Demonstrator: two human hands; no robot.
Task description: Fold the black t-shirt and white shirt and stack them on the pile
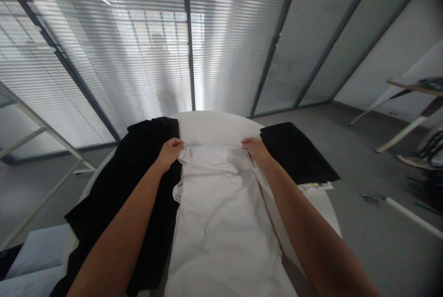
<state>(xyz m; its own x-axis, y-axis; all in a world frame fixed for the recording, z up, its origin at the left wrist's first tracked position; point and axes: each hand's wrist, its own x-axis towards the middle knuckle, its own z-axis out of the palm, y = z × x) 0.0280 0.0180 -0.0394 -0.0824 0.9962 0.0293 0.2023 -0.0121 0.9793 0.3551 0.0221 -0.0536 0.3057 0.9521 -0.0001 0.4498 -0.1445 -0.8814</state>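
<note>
A white garment (224,223), its exact kind unclear, lies lengthwise on the round white table (214,124), with a folded layer across its far end. My left hand (170,153) pinches the far left corner of this cloth between thumb and fingers. At the far right corner, my right hand (255,148) grips the same edge in a similar pinch. Between the two hands the far edge runs fairly straight. Black cloth (138,186) is spread under and beside my left forearm. A folded black cloth (294,151) lies to the right of my right hand.
White-framed glass partitions with blinds (138,57) stand beyond the table. A pale metal frame (44,135) rises at the left, near papers (41,246). On the right are another table (415,86) and a white pole (411,216) above the grey floor.
</note>
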